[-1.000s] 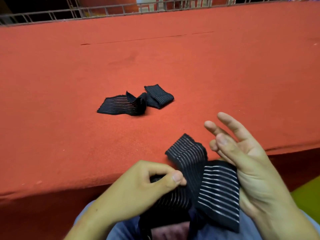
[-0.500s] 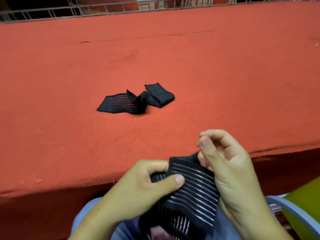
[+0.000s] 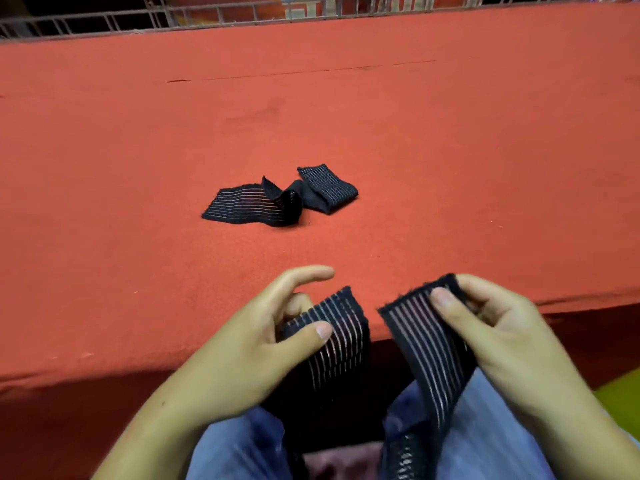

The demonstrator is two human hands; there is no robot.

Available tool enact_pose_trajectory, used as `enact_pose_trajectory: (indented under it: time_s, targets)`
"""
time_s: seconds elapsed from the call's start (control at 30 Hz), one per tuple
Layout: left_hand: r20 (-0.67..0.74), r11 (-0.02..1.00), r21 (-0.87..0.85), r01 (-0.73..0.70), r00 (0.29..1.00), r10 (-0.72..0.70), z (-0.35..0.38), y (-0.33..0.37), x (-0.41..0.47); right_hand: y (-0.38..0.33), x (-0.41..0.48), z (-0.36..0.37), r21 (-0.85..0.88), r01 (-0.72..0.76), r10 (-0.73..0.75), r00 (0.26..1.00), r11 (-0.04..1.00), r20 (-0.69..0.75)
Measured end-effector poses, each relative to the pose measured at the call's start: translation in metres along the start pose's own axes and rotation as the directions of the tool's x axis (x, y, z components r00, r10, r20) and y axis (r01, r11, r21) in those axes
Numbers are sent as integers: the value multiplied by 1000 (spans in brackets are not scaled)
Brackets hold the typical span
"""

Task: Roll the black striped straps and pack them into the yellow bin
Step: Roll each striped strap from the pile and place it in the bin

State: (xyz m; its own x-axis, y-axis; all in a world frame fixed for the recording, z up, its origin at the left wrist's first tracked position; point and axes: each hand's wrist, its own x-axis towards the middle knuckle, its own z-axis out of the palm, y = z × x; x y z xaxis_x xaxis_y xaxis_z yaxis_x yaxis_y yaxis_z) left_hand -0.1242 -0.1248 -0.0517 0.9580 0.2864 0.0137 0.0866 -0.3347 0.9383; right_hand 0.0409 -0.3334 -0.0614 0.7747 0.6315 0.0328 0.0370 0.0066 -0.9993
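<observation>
Rolling is the step in hand, then?

Only its very start, I'd say. The left hand [image 3: 256,348] pinches one end of the held strap [image 3: 426,344] between thumb and fingers, with the forefinger sticking out free. The right hand [image 3: 509,341] pinches the other end the same way. The two ends stand side by side, a gap between them, at the near edge of the desk [image 3: 346,116], and the middle sags down into the lap [image 3: 485,438]. No coil is formed yet.

And the rest of the work?

A second strap [image 3: 249,206] lies loose and crumpled mid-desk, well apart from both hands. Of the yellow bin [image 3: 623,403] I see only a sliver that I take for its corner, low at the near right beside the right wrist. What is in it is hidden.

So what does the next move want?

One end has to be turned over on itself and wound tight, probably by the thumb and fingers of one hand. The other hand would feed the length, keeping it flat and taut. The cloth looks limp and stretchy, so a slack first turn would likely spring open.
</observation>
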Motion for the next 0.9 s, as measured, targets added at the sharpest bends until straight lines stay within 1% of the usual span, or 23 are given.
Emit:
enact_pose_trajectory:
  time_s: [0.1,0.17,0.23,0.3,0.4,0.5,0.57,0.63,0.7,0.77,0.8,0.83,0.9]
  targets:
    - [20,1000,7,3,1000,-3,-8,4,-2,5,4,-4,-78,35,-41,997,996,-70]
    - [19,999,52,-15,1000,14,-12,8,-3,10,5,-3,-120,50,-60,995,992,-85]
    - [28,996,82,-39,999,36,-16,11,-4,13,5,0,-125,44,-56,994,991,-91]
    - [61,999,38,-37,998,35,-16,14,-6,12,4,3,-122,38,-50,993,992,-102]
    - [103,999,-28,-19,994,22,-10,18,-6,13,2,10,-150,22,-28,999,989,-40]
    - [80,999,26,-34,996,32,-5,18,-3,16,-1,21,-167,17,-5,998,986,69]
    - [55,999,47,-27,998,24,-2,18,-1,15,-3,29,-169,39,-21,994,985,106]
    - [85,999,-32,17,996,-14,-1,19,-1,18,-3,32,-198,81,-72,996,977,55]
    - [189,986,-151,66,981,-37,-5,22,-6,22,1,29,-250,114,-129,991,962,-47]
    - [254,977,-198,78,967,-26,-9,24,-10,24,5,24,-259,103,-139,982,960,-126]
    - [245,976,-202,78,969,-26,-10,23,-10,23,6,22,-243,93,-131,981,965,-143]
    - [209,975,-208,77,977,-32,-9,22,-8,22,6,22,-217,84,-117,983,973,-142]
    - [90,981,-188,39,996,-22,-5,18,-2,20,5,23,-144,57,-72,992,988,-101]
